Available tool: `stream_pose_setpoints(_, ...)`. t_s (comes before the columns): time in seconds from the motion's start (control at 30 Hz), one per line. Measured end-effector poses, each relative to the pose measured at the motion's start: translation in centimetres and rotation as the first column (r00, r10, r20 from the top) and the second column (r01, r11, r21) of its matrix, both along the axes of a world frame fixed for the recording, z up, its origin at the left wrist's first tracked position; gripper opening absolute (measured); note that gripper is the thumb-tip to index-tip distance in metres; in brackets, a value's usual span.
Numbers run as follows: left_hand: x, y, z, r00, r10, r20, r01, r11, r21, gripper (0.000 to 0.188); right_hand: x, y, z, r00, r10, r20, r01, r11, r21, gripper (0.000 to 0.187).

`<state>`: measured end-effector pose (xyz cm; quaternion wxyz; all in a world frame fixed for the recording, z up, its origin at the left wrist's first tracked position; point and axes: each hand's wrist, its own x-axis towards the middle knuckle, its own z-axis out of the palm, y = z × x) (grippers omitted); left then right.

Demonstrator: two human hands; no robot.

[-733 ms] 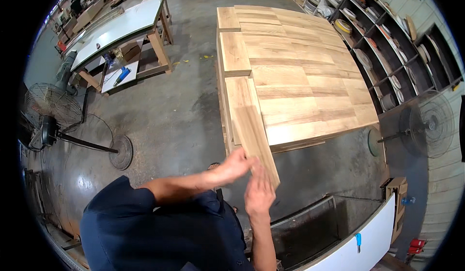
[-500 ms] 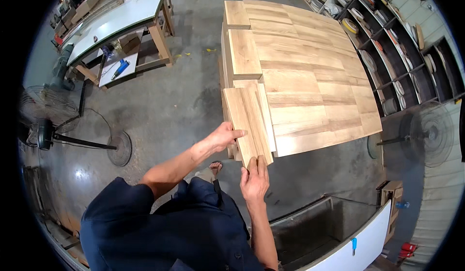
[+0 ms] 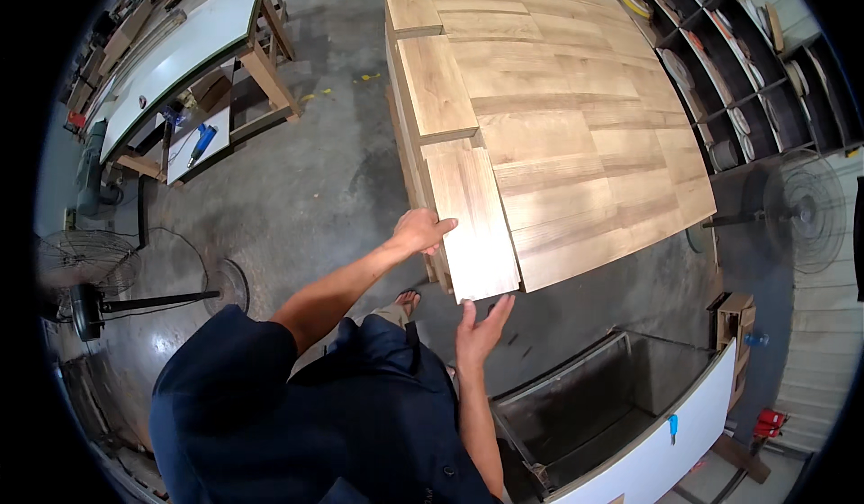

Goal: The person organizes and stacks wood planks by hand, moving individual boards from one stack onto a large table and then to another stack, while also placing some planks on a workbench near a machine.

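I'm probably lining up the board [image 3: 477, 225], center frame, on its stack [image 3: 445, 147]; next calls for evening the near end. Left hand [image 3: 421, 231] pinches its left edge, thumb on top; right hand [image 3: 484, 328] spread beside the near end, contact unclear. Upper-right shelf [image 3: 783, 126] holds rolls [image 3: 635, 4]; lower-right bin [image 3: 666, 364], contents unclear.

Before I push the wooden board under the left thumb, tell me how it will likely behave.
The board looks stiff: its long edges show no obvious bend. Its shiny face suggests it may be somewhat slippery. Being flat and broad, it would probably slide rather than roll.
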<state>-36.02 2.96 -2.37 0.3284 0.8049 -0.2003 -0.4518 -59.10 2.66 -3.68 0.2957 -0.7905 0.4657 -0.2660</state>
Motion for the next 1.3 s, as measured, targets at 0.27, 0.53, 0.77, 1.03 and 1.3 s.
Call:
stream_pose_setpoints(0.27, -0.2, -0.5, 0.7, 0.99, -0.057, 0.128, 0.052, 0.998, 0.042, 0.054, 0.5, -2.3, -1.7, 0.927, -0.233, 0.295, 0.01, 0.801, 0.599, 0.037)
stream_pose_setpoints(0.53, 0.6, 0.1, 0.0, 0.916, -0.096, 0.389, 0.1, 0.995, 0.009, 0.052, 3.0, -1.7, 1.1, 0.752, -0.511, 0.415, -0.007, 0.624, 0.781, 0.016)
stream_pose_setpoints(0.77, 6.8, -3.4, 0.1, 0.676, 0.106, 0.729, 0.151, 0.948, -0.279, 0.042, 1.4, -3.6, -2.7, 0.761, -0.6, 0.248, 0.057, 0.442, 0.895, 0.032)
stream_pose_setpoints(1.03, 10.5, -7.2, -1.2, 0.781, -0.239, 0.576, 0.301, 0.954, -0.011, 0.064, 4.9, -4.6, -0.9, 0.59, -0.767, 0.252, -0.061, 0.268, 0.961, 0.051)
stream_pose_setpoints(1.3, 11.0, -7.7, 0.4, 0.86, -0.29, 0.42, 0.311, 0.95, 0.019, 0.056, 5.4, -5.0, -1.7, 0.565, -0.794, 0.224, -0.022, 0.257, 0.966, 0.051)
